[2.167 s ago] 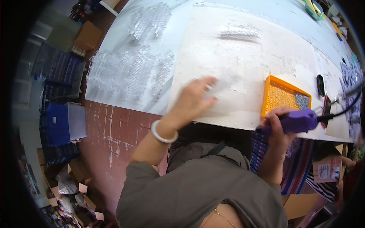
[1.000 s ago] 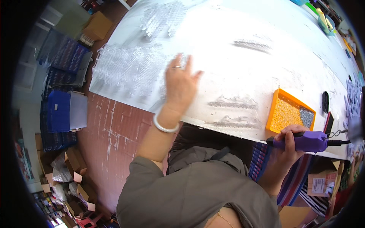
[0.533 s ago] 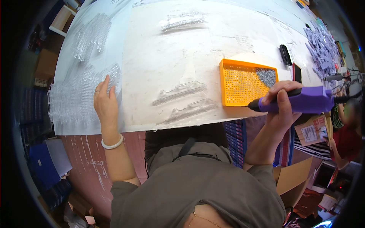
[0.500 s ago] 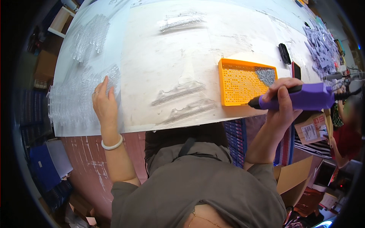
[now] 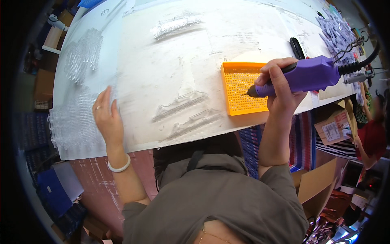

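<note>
Two grips differ: right hand [image 5: 281,81] clamps purple power tool [image 5: 312,75], pointing leftward over orange tray [image 5: 248,111]; left hand [image 5: 108,120] extends forward, thumb apart from fingers, clear plastic strips [image 5: 75,118] alongside leftward.

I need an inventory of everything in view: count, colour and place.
Table: one, white, centre.
Plastic pieces: many, clear, across table's left and middle.
Tray: one, orange, table's right half.
Screwdriver: one, purple and black, tip at tray.
Black object: one, behind tray.
Loose parts: many, lavender, far right.
Boxes: several, brown cardboard, both sides.
Clutter: uncountable, mixed colours, room's edges.
Other person: one, in red, right edge.
Bracelet: one, white, worn left.
Left hand: one, ungloved, near left plastic pieces.
Right hand: one, ungloved, around screwdriver.
</note>
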`<state>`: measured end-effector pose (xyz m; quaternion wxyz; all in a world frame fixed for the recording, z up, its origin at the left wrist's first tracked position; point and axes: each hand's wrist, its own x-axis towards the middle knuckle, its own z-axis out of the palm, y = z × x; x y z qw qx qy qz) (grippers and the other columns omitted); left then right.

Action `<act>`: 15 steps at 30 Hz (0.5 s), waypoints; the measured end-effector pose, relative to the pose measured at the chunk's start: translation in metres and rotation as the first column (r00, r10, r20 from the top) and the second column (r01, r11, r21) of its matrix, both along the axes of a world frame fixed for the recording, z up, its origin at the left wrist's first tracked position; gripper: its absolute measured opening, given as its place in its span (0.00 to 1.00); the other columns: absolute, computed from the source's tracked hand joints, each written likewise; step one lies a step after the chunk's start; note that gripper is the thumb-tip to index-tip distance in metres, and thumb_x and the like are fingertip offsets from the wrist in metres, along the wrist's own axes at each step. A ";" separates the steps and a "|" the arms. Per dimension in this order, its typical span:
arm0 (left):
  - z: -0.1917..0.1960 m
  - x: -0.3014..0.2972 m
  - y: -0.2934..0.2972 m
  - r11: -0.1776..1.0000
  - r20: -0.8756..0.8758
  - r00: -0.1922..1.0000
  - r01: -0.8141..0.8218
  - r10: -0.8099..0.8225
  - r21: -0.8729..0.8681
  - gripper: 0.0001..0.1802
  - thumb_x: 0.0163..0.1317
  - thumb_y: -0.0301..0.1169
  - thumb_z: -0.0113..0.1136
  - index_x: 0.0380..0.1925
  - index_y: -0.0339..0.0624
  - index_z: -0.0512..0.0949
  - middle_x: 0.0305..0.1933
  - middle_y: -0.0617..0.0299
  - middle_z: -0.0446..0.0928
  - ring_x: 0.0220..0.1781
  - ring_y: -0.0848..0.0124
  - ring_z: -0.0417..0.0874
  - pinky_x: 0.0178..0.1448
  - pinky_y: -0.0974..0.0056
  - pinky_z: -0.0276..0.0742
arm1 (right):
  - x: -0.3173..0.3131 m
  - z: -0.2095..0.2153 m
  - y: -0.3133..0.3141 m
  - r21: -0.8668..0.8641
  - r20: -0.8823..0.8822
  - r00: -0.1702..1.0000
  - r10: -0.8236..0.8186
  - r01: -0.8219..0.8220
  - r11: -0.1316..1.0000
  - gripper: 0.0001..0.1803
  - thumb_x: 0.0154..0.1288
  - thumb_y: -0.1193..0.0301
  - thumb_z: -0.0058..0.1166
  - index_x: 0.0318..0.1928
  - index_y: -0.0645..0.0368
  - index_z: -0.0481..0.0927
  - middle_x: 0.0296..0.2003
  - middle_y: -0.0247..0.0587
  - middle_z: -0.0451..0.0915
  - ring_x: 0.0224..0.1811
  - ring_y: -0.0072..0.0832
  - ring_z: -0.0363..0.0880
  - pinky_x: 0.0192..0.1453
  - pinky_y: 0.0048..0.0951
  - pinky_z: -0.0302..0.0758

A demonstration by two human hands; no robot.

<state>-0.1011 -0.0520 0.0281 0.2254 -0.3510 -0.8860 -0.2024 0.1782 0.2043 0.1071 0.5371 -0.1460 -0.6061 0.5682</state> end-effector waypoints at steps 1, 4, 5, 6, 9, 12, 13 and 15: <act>0.007 0.006 0.013 0.982 0.069 0.979 0.190 -0.191 0.017 0.23 0.59 0.20 0.59 0.56 0.45 0.78 0.54 0.52 0.78 0.57 0.57 0.75 0.61 0.55 0.71 | -0.002 0.000 0.003 -0.003 -0.026 1.000 -0.002 0.002 1.000 0.03 0.62 0.80 0.58 0.37 0.66 0.79 0.28 0.43 0.82 0.25 0.25 0.84 0.32 0.22 0.81; 0.001 0.017 0.055 0.852 0.250 0.817 0.516 -0.520 0.090 0.23 0.56 0.18 0.59 0.54 0.46 0.79 0.54 0.53 0.78 0.56 0.57 0.76 0.61 0.56 0.72 | -0.012 -0.001 0.017 0.039 -0.034 0.997 -0.066 0.067 0.997 0.03 0.62 0.79 0.59 0.36 0.65 0.79 0.28 0.43 0.82 0.26 0.25 0.84 0.32 0.22 0.81; -0.003 0.020 0.063 0.855 0.246 0.821 0.510 -0.516 0.091 0.23 0.56 0.18 0.59 0.54 0.46 0.79 0.54 0.53 0.78 0.56 0.57 0.76 0.61 0.56 0.72 | -0.018 -0.001 0.020 0.033 -0.051 0.994 -0.092 0.094 0.995 0.03 0.62 0.79 0.59 0.36 0.65 0.79 0.28 0.44 0.83 0.26 0.25 0.84 0.32 0.22 0.81; -0.009 0.024 0.070 0.821 0.301 0.770 0.564 -0.562 0.091 0.23 0.55 0.18 0.60 0.53 0.47 0.80 0.54 0.54 0.78 0.56 0.57 0.76 0.61 0.57 0.72 | -0.025 -0.003 0.024 0.021 -0.063 0.993 -0.101 0.103 0.994 0.03 0.62 0.79 0.59 0.36 0.65 0.79 0.28 0.44 0.83 0.26 0.26 0.84 0.33 0.22 0.81; -0.017 0.035 0.081 0.752 0.366 0.677 0.650 -0.639 0.112 0.23 0.54 0.19 0.62 0.52 0.48 0.81 0.53 0.55 0.78 0.56 0.57 0.76 0.61 0.58 0.72 | -0.042 -0.009 0.036 0.072 -0.065 0.993 -0.097 0.101 0.992 0.03 0.63 0.80 0.59 0.36 0.65 0.79 0.28 0.43 0.83 0.26 0.26 0.85 0.33 0.23 0.82; -0.017 0.045 0.083 0.730 0.368 0.655 0.674 -0.660 0.111 0.23 0.52 0.20 0.64 0.50 0.49 0.82 0.53 0.55 0.79 0.55 0.57 0.76 0.61 0.57 0.71 | -0.052 -0.015 0.045 0.079 -0.016 0.994 -0.110 0.111 0.991 0.04 0.63 0.80 0.57 0.38 0.64 0.78 0.29 0.44 0.82 0.25 0.27 0.84 0.32 0.24 0.82; -0.016 0.046 0.083 0.739 0.351 0.673 0.667 -0.651 0.094 0.23 0.52 0.20 0.65 0.50 0.50 0.82 0.52 0.56 0.79 0.55 0.57 0.76 0.61 0.57 0.71 | -0.054 -0.017 0.047 0.094 0.001 0.995 -0.103 0.102 0.990 0.04 0.63 0.80 0.57 0.38 0.64 0.78 0.29 0.44 0.82 0.25 0.27 0.84 0.32 0.24 0.81; -0.017 0.048 0.084 0.744 0.336 0.684 0.663 -0.648 0.085 0.23 0.52 0.21 0.65 0.50 0.51 0.82 0.53 0.56 0.79 0.55 0.57 0.76 0.61 0.57 0.71 | -0.058 -0.020 0.049 0.071 0.016 0.995 -0.095 0.093 0.993 0.03 0.63 0.80 0.57 0.38 0.65 0.79 0.29 0.44 0.82 0.25 0.27 0.84 0.32 0.24 0.81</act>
